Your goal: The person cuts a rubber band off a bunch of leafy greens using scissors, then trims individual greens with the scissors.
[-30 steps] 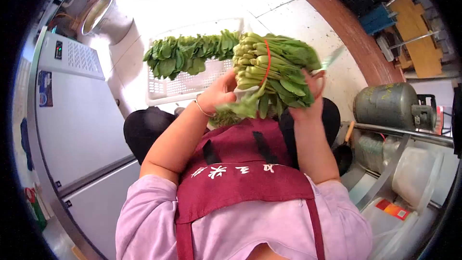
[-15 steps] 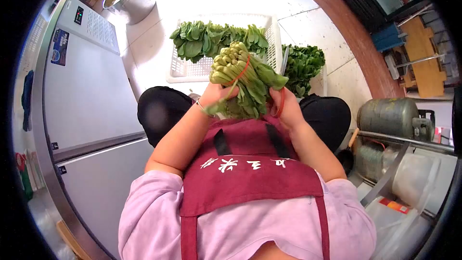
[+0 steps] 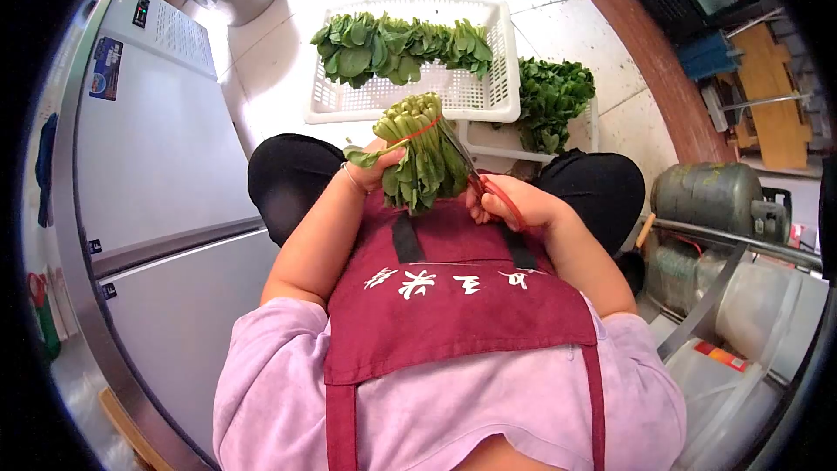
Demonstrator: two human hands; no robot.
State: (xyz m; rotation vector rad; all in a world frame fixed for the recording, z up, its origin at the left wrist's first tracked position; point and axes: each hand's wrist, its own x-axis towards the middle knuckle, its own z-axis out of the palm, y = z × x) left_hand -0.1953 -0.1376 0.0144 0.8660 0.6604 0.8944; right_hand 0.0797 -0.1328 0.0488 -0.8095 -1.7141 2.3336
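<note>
Left hand (image 3: 373,170) — gripping greens bundle (image 3: 423,157) | right hand (image 3: 514,202) — gripping scissors (image 3: 475,181) | bundle between hands

Your L hand (image 3: 373,171) grips the greens bunch (image 3: 422,161) (red band (image 3: 414,133) rnd stems). Your R hand (image 3: 516,202) has scissors (image 3: 476,183), blades (image 3: 461,153) beside it; white basket (image 3: 493,110) w/ more greens (image 3: 375,48) ahead.

White Chinese characters (image 3: 417,282) across the maroon apron (image 3: 462,331), 米 legible among them, black tags (image 3: 109,290) marked F on the refrigerator (image 3: 166,139) left of the apron, refrigerator sticker (image 3: 106,68) unreadably small
</note>
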